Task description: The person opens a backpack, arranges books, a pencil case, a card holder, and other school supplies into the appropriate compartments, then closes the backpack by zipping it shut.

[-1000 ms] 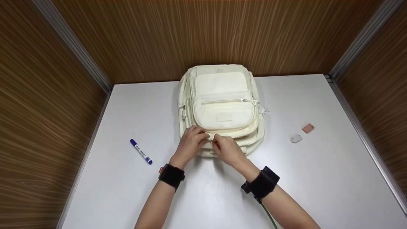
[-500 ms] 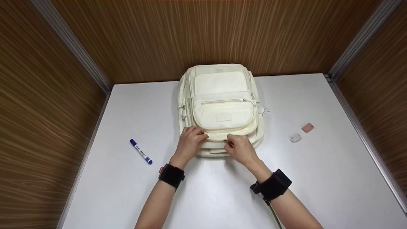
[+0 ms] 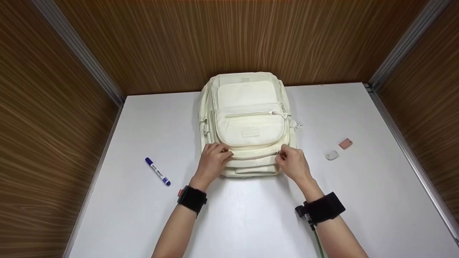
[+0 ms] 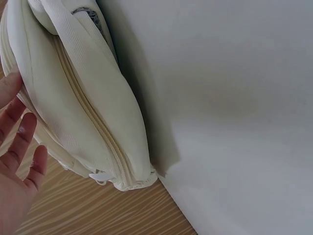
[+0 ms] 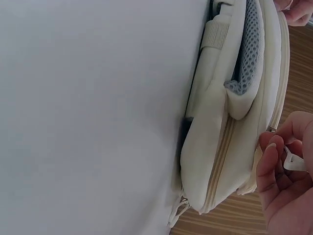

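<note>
A cream backpack (image 3: 247, 94) lies front side up against the back panel. At its lower left, my left hand (image 3: 211, 162) holds the fabric with thumb and fingertips beside a curved zipper (image 3: 252, 157). My right hand (image 3: 294, 164) is at that zipper's right end, pinching its zipper pull. In the right wrist view, the metal slider (image 5: 271, 129) shows right at the fingertips, and a white pull tab (image 5: 294, 162) hangs among the fingers. The left wrist view shows the left thumb (image 4: 9, 88) on the bag's edge, other fingers spread loosely.
On the white table (image 3: 143, 125), a blue-capped marker (image 3: 157, 171) lies left of the backpack. A pink small block (image 3: 345, 143) and a grey-white small piece (image 3: 332, 154) lie to its right. Wood-grain panels (image 3: 229, 39) enclose the back and sides.
My right hand has moved rightward along the lower zipper with the zipper pull, away from the left hand. The left hand stays in place on the fabric.
</note>
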Motion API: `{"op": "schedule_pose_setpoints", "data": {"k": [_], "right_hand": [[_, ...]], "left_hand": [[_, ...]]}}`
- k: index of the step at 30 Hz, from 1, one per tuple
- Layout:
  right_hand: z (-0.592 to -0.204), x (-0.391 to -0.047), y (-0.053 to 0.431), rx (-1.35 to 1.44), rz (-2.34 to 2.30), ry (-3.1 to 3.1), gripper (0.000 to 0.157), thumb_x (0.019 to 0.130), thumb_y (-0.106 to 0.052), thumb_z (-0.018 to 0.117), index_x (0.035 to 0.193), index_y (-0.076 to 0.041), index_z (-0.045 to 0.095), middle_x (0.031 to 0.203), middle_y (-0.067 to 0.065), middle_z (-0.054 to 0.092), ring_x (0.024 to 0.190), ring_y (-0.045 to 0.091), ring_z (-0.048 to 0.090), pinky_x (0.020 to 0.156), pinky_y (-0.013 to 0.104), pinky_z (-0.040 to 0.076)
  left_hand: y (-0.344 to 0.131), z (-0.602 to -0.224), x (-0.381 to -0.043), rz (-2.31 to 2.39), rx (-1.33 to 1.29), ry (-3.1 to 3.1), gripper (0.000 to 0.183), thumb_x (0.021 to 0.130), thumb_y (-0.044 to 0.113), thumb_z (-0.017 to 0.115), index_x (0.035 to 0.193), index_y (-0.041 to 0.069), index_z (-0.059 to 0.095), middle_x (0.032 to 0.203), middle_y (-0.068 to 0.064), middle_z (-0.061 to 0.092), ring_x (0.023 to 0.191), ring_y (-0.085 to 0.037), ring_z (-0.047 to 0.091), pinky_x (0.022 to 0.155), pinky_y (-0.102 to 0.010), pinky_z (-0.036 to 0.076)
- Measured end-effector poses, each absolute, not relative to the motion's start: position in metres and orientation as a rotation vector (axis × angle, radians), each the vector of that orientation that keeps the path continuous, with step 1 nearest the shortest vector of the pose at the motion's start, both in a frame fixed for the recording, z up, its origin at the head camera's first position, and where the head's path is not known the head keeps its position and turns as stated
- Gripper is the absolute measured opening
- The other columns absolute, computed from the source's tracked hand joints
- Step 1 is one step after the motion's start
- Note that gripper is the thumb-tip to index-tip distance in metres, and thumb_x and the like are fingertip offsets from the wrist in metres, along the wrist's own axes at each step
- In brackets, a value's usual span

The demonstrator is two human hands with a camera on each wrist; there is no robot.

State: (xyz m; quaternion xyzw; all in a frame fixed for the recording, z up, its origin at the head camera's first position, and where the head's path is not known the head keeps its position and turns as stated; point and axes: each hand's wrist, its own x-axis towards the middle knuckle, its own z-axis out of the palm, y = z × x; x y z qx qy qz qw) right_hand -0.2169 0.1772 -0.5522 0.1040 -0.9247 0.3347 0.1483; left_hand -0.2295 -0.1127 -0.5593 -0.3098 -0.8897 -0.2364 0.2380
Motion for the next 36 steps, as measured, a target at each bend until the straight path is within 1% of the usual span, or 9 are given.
{"op": "schedule_pose_setpoints", "data": {"k": [2,5,7,10,14,23,26,30,36], "right_hand": [[-0.552,-0.218,0.18,0.252,0.982,-2.697,0.012,0.079,0.006,0.064,0.075,-0.004,0.059,0.071,0.009,0.067,0.063,0.021,0.062,0.056,0.036,0.049],[-0.551,-0.219,0.183,0.158,1.036,-2.771,0.003,0.084,0.001,0.064,0.084,-0.001,0.065,0.076,0.01,0.068,0.069,0.023,0.065,0.06,0.036,0.051],[-0.549,-0.219,0.183,0.102,1.081,-2.815,0.005,0.086,-0.002,0.063,0.087,0.0,0.067,0.076,0.01,0.067,0.069,0.022,0.064,0.06,0.035,0.05],[-0.546,-0.218,0.183,0.054,1.116,-2.86,0.009,0.086,-0.003,0.062,0.087,0.0,0.07,0.074,0.007,0.066,0.067,0.021,0.06,0.058,0.032,0.047],[-0.542,-0.216,0.179,0.061,1.158,-2.89,0.009,0.085,-0.003,0.062,0.086,0.0,0.071,0.073,0.006,0.065,0.065,0.019,0.06,0.056,0.028,0.047],[-0.538,-0.209,0.159,0.169,1.237,-2.832,0.007,0.081,-0.003,0.063,0.082,-0.002,0.07,0.068,0.001,0.063,0.058,0.014,0.056,0.052,0.025,0.044],[-0.538,-0.207,0.155,0.183,1.258,-2.813,0.006,0.081,-0.002,0.064,0.082,-0.002,0.07,0.069,0.001,0.063,0.058,0.013,0.056,0.052,0.025,0.044],[-0.54,-0.205,0.154,0.186,1.243,-2.783,0.004,0.081,-0.002,0.066,0.082,-0.002,0.07,0.069,0.001,0.064,0.059,0.013,0.056,0.053,0.024,0.044],[-0.542,-0.205,0.16,0.218,1.173,-2.76,0.004,0.082,-0.004,0.067,0.081,-0.002,0.07,0.068,0.0,0.064,0.059,0.012,0.056,0.054,0.025,0.043]], "left_hand": [[-0.113,-0.56,-0.229,-0.637,-0.843,-2.448,0.007,0.084,0.02,0.078,0.087,0.015,0.075,0.094,-0.001,0.065,0.091,-0.022,0.06,0.085,-0.041,0.044],[-0.112,-0.559,-0.227,-0.631,-0.837,-2.483,0.006,0.085,0.017,0.078,0.089,0.014,0.075,0.096,-0.001,0.065,0.093,-0.022,0.059,0.087,-0.041,0.043],[-0.111,-0.559,-0.226,-0.63,-0.839,-2.506,0.006,0.086,0.015,0.077,0.09,0.014,0.075,0.098,-0.002,0.065,0.096,-0.023,0.058,0.089,-0.042,0.042],[-0.108,-0.557,-0.224,-0.634,-0.854,-2.523,0.008,0.085,0.014,0.075,0.093,0.013,0.075,0.1,-0.002,0.064,0.099,-0.023,0.056,0.093,-0.042,0.04],[-0.097,-0.556,-0.222,-0.628,-0.895,-2.503,0.012,0.087,0.02,0.074,0.097,0.013,0.074,0.1,-0.003,0.064,0.101,-0.023,0.057,0.095,-0.041,0.04],[-0.051,-0.554,-0.222,-0.421,-1.013,-2.44,0.018,0.09,0.024,0.072,0.105,0.015,0.073,0.1,0.0,0.063,0.099,-0.019,0.057,0.091,-0.035,0.043],[-0.039,-0.554,-0.223,-0.291,-0.993,-2.432,0.013,0.092,0.022,0.068,0.102,0.015,0.073,0.098,0.001,0.063,0.096,-0.019,0.056,0.088,-0.035,0.043],[-0.031,-0.555,-0.225,-0.198,-0.949,-2.427,0.01,0.092,0.016,0.063,0.094,0.014,0.072,0.093,0.001,0.063,0.089,-0.019,0.056,0.083,-0.036,0.043],[-0.031,-0.556,-0.225,-0.172,-0.932,-2.458,0.008,0.092,0.012,0.06,0.09,0.014,0.068,0.091,0.0,0.062,0.086,-0.019,0.057,0.077,-0.035,0.044]]}}
